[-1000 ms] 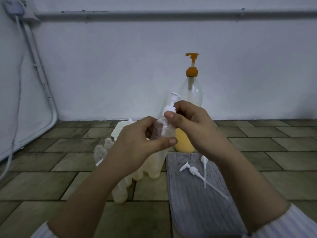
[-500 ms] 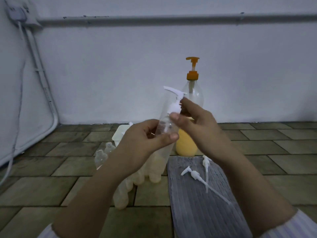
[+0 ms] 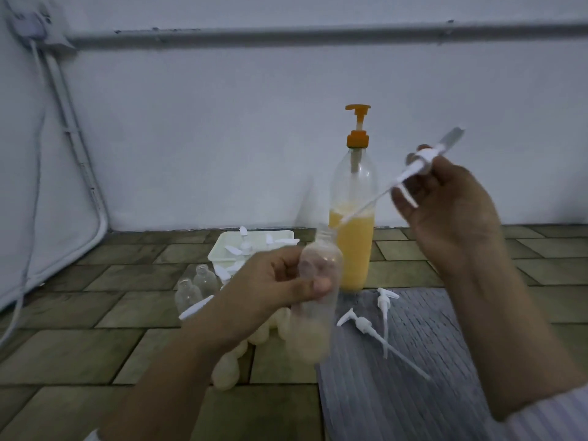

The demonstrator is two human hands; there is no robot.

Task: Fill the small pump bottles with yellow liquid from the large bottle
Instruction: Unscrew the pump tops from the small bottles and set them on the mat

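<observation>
Two hands work above a tiled floor. Our left hand (image 3: 273,281) grips a small clear plastic bottle (image 3: 315,294), uncapped. Our right hand (image 3: 451,214) pinches its white pump head (image 3: 423,160), lifted clear, in front of the large bottle of yellow liquid (image 3: 353,224) with an orange pump.

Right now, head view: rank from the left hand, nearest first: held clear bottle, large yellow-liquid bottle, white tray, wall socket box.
1. Clear small bottle, gripped in the left hand.
2. Large orange-pump bottle of yellow liquid, just behind-right.
3. White tray, behind-left.
4. Wall socket box, far upper left.
</observation>
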